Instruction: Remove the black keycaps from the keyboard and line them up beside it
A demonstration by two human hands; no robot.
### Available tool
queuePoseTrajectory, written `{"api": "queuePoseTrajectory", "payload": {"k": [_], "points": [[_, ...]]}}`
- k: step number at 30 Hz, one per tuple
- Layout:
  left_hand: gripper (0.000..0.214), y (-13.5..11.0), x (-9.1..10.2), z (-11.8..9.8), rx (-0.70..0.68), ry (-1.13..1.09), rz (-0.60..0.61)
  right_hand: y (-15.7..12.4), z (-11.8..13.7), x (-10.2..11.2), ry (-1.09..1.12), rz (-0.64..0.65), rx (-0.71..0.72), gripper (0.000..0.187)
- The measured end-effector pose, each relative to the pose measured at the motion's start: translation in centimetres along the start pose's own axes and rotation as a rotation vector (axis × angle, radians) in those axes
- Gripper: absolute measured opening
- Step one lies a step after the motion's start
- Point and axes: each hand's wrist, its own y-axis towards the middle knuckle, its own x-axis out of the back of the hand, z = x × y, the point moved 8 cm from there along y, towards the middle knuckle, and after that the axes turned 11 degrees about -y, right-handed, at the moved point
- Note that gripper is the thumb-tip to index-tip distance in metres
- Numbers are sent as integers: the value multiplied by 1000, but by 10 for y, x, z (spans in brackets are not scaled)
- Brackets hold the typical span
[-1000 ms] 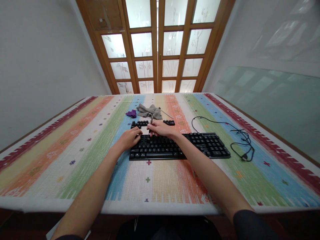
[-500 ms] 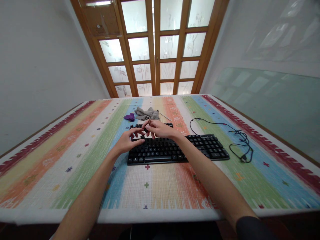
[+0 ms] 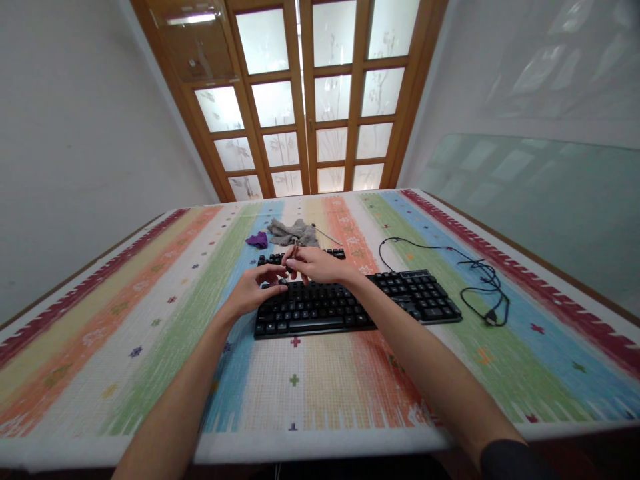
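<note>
A black keyboard (image 3: pixel 320 321) lies on the table in front of me, its upper left part partly hidden by my hands. My right hand (image 3: pixel 316 265) is closed over that part, its fingers pinched round a small thin tool (image 3: pixel 295 251) with a brownish end showing above them. What kind of tool it is, I cannot make out. Close beside it, my left hand (image 3: pixel 257 288) is curved, thumb and fingers apart, with the thumb low over the keys at the upper left. Behind the keyboard, loose black keycaps (image 3: pixel 336 254) stand in a row, partly covered by my right hand.
Beyond the keycaps lie a crumpled grey cloth (image 3: pixel 293 232), a purple cloth (image 3: pixel 257 241) and a thin stick (image 3: pixel 327 235). To the right, the keyboard's black cable (image 3: pixel 483 288) lies in loose loops. A striped cloth (image 3: pixel 165 333) covers the table.
The view has tilted slightly, so the keyboard sits a little lower. A small dark piece that showed between my fingertips is now hardly visible. My hands stay over the same part of the keyboard.
</note>
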Motion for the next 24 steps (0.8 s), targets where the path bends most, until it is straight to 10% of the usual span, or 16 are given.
{"api": "queuePoseTrajectory", "payload": {"k": [24], "points": [[45, -2, 13, 19, 58, -89, -308, 0, -14, 11, -201, -260, -362, 21]]}}
